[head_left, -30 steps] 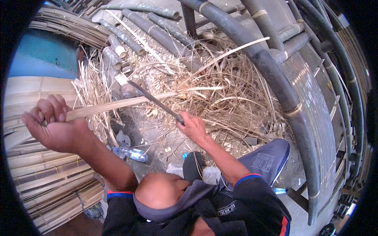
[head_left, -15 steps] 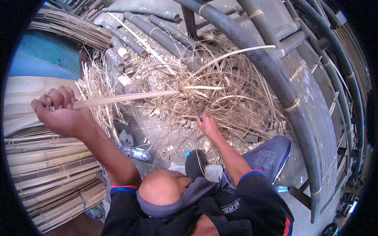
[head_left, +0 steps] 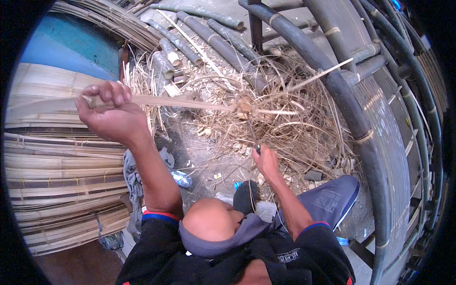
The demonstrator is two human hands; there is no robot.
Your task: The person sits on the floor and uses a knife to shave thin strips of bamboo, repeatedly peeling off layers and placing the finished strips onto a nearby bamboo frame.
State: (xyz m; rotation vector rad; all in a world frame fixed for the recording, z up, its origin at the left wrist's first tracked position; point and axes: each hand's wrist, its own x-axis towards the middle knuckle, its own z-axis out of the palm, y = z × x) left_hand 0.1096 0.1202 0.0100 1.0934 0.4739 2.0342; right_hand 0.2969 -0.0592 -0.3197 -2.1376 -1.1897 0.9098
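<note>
Raised at the left, my left hand has its fingers curled round a long flat bamboo strip. A blurred pale length trails to the left of that hand. The strip runs rightward to a brownish block-like piece over the shavings, where the contact is too small to make out. My right hand grips the dark handle of a knife, its thin blade pointing away toward the strip. Past the blade, pale strip ends stick out to the right.
A heap of curly bamboo shavings covers the floor ahead. Bamboo poles lie behind it. A dark bamboo frame curves along the right. Slatted bamboo mats stand at the left. A plastic bottle lies near my left forearm.
The whole view has shifted, so the scene sits farther right. My left hand has come a little closer to the knife, and strip now shows beyond it. My right hand keeps its grip.
</note>
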